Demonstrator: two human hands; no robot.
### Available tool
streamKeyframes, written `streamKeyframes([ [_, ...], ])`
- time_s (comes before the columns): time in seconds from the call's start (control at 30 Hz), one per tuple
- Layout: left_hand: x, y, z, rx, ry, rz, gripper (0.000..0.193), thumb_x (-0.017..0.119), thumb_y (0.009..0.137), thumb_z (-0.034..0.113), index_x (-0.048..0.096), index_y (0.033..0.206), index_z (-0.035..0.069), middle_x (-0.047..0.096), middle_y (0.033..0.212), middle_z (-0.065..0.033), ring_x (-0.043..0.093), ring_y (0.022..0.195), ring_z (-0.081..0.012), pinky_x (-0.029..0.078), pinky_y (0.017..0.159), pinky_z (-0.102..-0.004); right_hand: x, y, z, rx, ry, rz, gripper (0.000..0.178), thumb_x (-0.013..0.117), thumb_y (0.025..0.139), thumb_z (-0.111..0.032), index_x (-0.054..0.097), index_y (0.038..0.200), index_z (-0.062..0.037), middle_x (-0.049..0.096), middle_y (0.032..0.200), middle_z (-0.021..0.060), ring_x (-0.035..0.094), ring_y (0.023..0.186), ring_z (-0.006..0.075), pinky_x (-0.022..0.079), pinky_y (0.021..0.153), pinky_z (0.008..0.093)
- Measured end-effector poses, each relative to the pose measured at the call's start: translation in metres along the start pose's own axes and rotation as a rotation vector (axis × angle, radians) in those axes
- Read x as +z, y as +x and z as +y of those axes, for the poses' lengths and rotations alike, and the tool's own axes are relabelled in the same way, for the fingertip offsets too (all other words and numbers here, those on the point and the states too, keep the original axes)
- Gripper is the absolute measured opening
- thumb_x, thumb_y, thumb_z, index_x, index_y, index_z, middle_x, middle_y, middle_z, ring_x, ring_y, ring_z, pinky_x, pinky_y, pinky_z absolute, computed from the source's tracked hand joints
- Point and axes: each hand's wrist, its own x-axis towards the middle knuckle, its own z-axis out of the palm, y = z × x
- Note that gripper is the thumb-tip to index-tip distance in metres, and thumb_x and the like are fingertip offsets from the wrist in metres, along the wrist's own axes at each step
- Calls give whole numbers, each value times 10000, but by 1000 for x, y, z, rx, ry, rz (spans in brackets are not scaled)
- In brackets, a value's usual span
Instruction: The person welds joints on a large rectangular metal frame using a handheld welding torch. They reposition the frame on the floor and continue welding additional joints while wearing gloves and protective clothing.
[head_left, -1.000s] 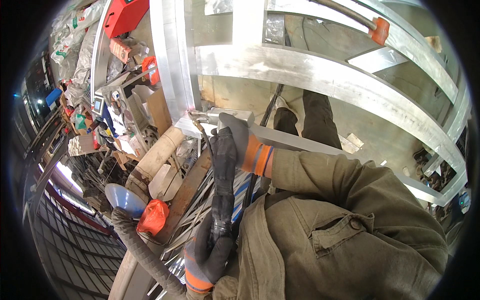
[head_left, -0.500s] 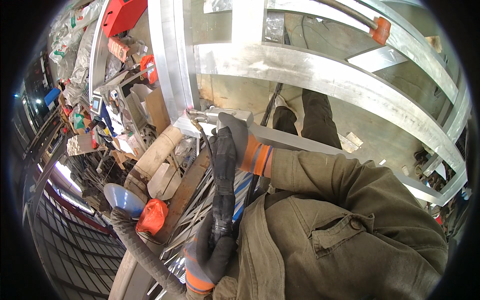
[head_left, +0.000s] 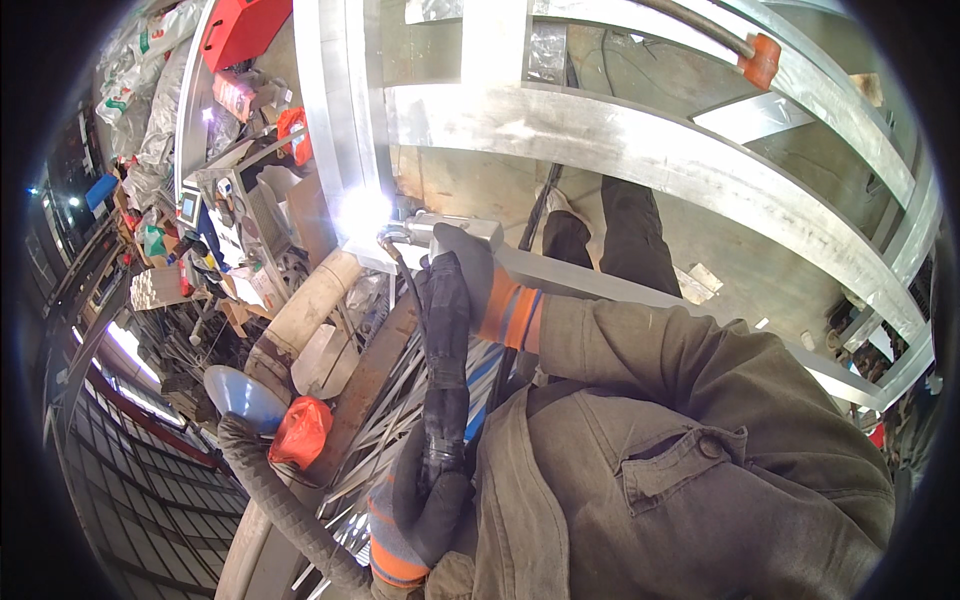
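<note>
A welding gun with a silver metal head (head_left: 462, 226) and a black-wrapped handle (head_left: 445, 370) lies between both gloved hands. My right hand (head_left: 468, 275), in a dark glove with an orange striped cuff, wraps the upper handle just below the head. Lower down, my left hand (head_left: 425, 525) is closed round the handle's bottom end. The gun's tip points at a joint of the silver metal frame (head_left: 342, 110), where a blinding white-blue glare (head_left: 365, 212) hides the tip and the seam. A thin hose (head_left: 410, 280) runs down from the head beside the handle.
Long frame bars (head_left: 640, 150) cross ahead, with an orange-headed mallet (head_left: 762, 62) on one. At left stand a blue bowl (head_left: 245, 398), a red plastic bag (head_left: 302, 432), a cardboard tube (head_left: 300, 315) and piled clutter. A thick ribbed hose (head_left: 290, 500) passes my left hand.
A bright arc has lit at the gun's tip on the frame joint, casting light on nearby things. Both hands keep nearly the same place and grip.
</note>
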Motion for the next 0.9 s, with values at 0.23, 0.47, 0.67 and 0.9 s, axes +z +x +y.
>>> streamKeyframes([
  [0.23,2,3,-2,117,69,27,578,625,922,183,516,1445,-38,728,987,-122,695,863,-173,545,777,-330,0,1,0,28,61,10,299,609,1005,-340,592,1101,-58,629,877,100,646,735,225,570,668,384],
  [0.47,2,3,0,115,122,44,596,629,909,211,523,1440,-39,711,1014,-123,678,888,-174,539,800,-333,0,-1,0,8,-12,-9,304,589,1012,-353,599,1078,-57,634,877,105,646,735,212,564,669,362],
  [0.67,4,2,1,54,21,22,600,623,918,221,512,1449,-36,702,971,-105,666,835,-156,535,755,-329,1,-1,0,12,17,-29,287,575,1020,-341,606,1067,-59,625,878,94,644,741,206,562,672,347],
  [0.9,5,2,4,39,26,16,613,621,907,216,508,1454,-35,697,939,-92,658,807,-154,533,735,-328,1,-2,-1,18,16,-33,306,582,1015,-352,597,1090,-55,625,877,102,639,715,211,567,645,368],
])
